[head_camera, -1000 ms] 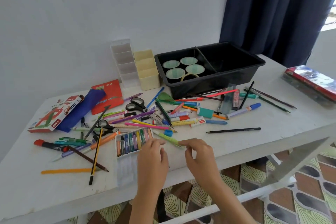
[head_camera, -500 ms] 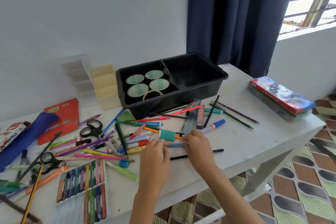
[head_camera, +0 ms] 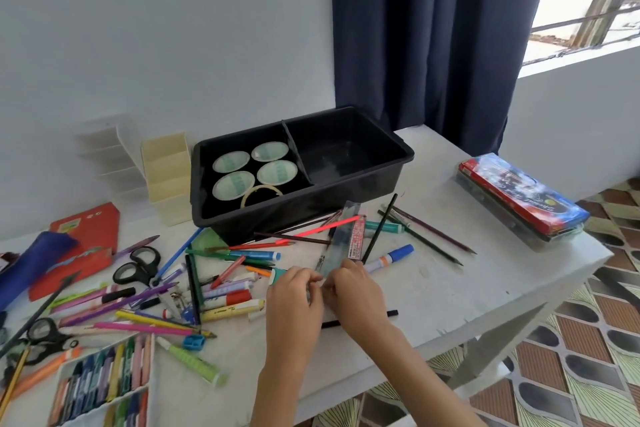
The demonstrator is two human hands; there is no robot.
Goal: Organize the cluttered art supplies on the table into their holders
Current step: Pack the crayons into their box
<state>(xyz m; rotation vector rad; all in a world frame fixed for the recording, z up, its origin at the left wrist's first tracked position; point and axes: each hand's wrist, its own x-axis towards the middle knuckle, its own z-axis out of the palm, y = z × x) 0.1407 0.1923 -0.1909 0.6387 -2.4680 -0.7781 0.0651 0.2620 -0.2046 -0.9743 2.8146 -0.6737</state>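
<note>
At the near edge of the white table (head_camera: 450,291), the left hand (head_camera: 294,298) and right hand (head_camera: 355,291) meet, fingers curled together at the near end of a clear ruler (head_camera: 337,239). Whether they grip it or something smaller cannot be told. Loose pens and markers (head_camera: 228,298) lie scattered to their left. Farther back stands a black divided bin (head_camera: 398,163), with tape rolls (head_camera: 273,172) in its left compartment. A cream holder (head_camera: 166,177) and a clear holder (head_camera: 110,156) stand to its left.
</note>
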